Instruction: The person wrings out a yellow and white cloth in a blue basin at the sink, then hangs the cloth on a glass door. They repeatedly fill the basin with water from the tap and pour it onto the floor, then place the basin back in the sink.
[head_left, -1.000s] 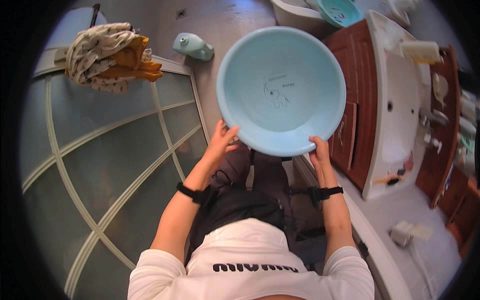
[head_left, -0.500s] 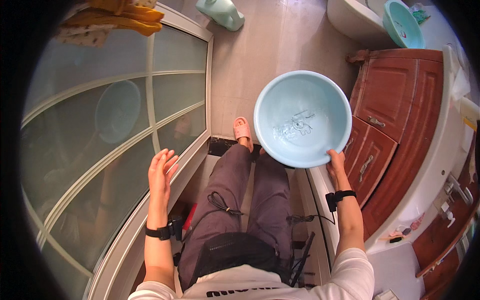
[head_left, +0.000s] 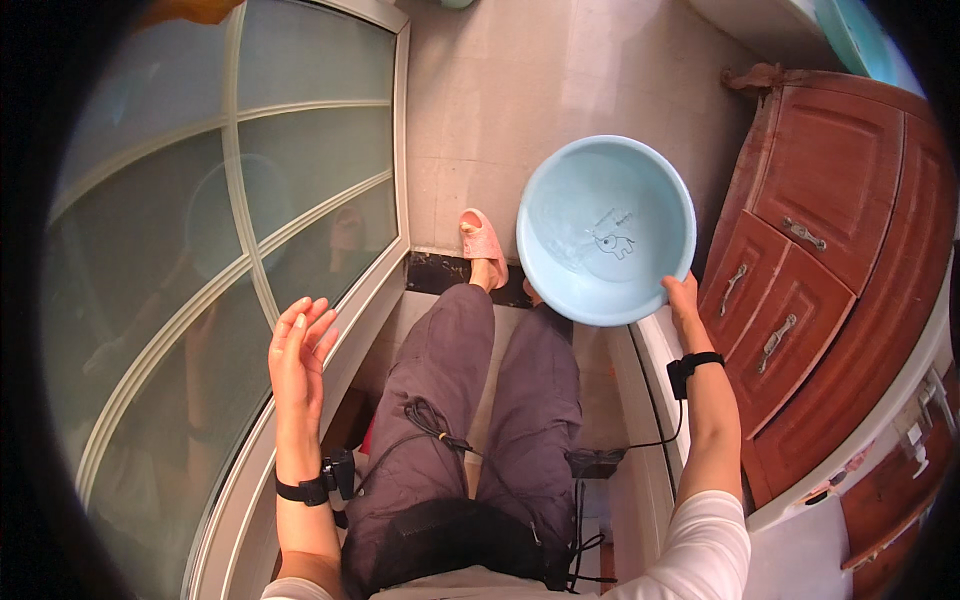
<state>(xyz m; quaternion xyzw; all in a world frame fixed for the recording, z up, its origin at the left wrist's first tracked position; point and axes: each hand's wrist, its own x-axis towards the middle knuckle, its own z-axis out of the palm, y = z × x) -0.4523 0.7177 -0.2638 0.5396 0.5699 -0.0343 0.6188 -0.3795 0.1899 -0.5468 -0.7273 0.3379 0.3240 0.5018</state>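
Observation:
My right hand [head_left: 684, 303] grips the near rim of a light blue plastic basin [head_left: 606, 229], holding it out over the floor in front of my right leg. The basin has a small dark drawing inside and looks wet. My left hand [head_left: 298, 350] is raised with fingers spread and holds nothing, close to the frame of a curved glass shower door [head_left: 250, 250]. Both wrists wear black bands. My foot in a pink slipper [head_left: 484, 238] steps past a dark threshold onto the tiled floor [head_left: 520, 90].
A red-brown wooden cabinet [head_left: 810, 290] with metal handles stands close on the right, under a white counter. The glass shower enclosure fills the left. A black cable runs across my grey trousers [head_left: 470, 400]. Another blue basin [head_left: 850, 40] shows at the top right.
My left hand let go of the basin and swung out to the left, open. The basin now hangs from my right hand alone, lower and to the right, and I have stepped forward.

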